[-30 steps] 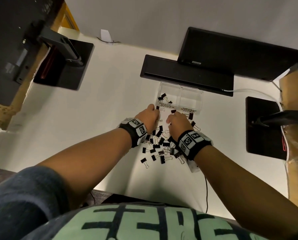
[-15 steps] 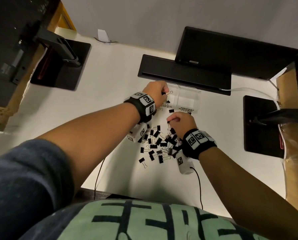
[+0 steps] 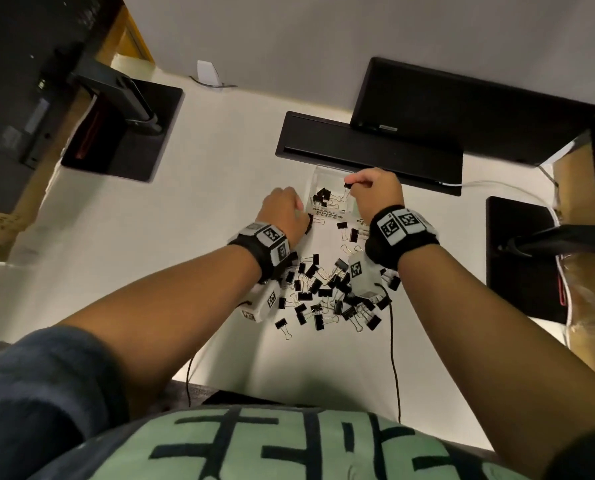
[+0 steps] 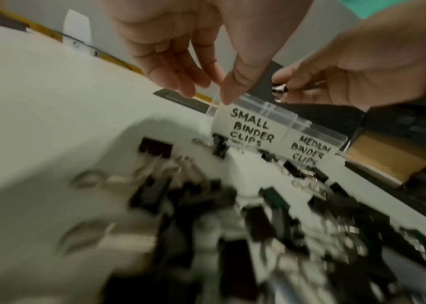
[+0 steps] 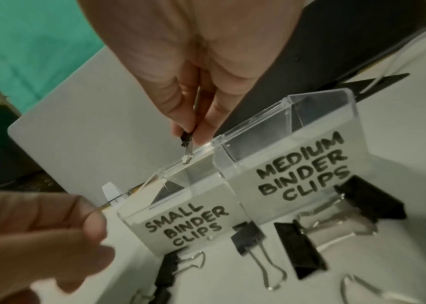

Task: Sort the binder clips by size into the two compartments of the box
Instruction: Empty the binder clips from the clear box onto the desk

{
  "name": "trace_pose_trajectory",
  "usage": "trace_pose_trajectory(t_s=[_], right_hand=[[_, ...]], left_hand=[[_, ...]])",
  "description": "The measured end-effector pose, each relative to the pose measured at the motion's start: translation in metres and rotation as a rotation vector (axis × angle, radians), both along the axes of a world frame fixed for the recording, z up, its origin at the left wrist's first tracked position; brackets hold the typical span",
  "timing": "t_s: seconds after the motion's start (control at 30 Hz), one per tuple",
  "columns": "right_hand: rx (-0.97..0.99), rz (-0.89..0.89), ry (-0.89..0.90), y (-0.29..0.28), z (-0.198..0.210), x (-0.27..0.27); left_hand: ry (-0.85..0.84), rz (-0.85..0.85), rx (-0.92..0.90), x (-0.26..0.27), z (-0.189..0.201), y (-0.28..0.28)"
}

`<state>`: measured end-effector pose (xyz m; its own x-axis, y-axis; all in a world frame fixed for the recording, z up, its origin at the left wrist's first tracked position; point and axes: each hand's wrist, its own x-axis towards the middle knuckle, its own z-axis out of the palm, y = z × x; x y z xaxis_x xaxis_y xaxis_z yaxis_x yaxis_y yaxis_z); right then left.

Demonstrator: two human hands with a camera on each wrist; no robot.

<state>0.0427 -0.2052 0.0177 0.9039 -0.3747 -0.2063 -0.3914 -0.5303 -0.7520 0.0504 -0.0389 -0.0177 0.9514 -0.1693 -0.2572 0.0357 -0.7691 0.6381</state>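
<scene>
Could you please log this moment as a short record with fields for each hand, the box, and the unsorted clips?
right hand: pinches a small binder clip over the box's small compartment
left hand: holds nothing, fingers loosely curled, beside the box's small end
box: clear, two compartments labelled SMALL BINDER CLIPS and MEDIUM BINDER CLIPS
small compartment: a few black clips inside
medium compartment: contents hidden by the right hand
unsorted pile: many black clips on the white table, in front of the box

The box (image 5: pixel 232 197) carries two hand-lettered labels on its front wall: "SMALL BINDER CLIPS" (image 5: pixel 188 224) on one compartment, "MEDIUM BINDER CLIPS" (image 5: pixel 302 170) on the other.
</scene>
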Motion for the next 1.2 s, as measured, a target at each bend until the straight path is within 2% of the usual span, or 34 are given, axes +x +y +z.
trace_pose_trajectory(t_s=[0.23, 0.43, 0.5, 0.63, 0.83, 1.0, 1.2], right_hand=[[-0.097, 0.100, 0.015, 0.006, -0.002, 0.001], [-0.101, 0.167, -0.031, 0.016, 0.000, -0.025], [-0.179, 0.277, 0.035, 0.023, -0.007, -0.041], [-0.479, 0.537, 0.260, 0.028, -0.035, -0.063], [-0.611, 0.541, 0.287, 0.031, -0.052, -0.070], [-0.612, 0.557, 0.259, 0.030, -0.055, -0.070], [-0.473, 0.556, 0.192, 0.032, -0.055, -0.069]], left_hand=[[0.027, -0.227, 0.087, -0.017, -0.019, 0.004], [0.024, -0.322, 0.183, -0.018, -0.024, -0.001], [0.000, -0.333, 0.204, -0.019, -0.026, 0.001], [-0.073, -0.374, 0.204, -0.021, -0.029, 0.005], [-0.065, -0.450, 0.289, -0.022, -0.026, 0.007], [-0.074, -0.458, 0.344, -0.025, -0.021, 0.004], [-0.093, -0.531, 0.448, -0.026, -0.027, -0.001]])
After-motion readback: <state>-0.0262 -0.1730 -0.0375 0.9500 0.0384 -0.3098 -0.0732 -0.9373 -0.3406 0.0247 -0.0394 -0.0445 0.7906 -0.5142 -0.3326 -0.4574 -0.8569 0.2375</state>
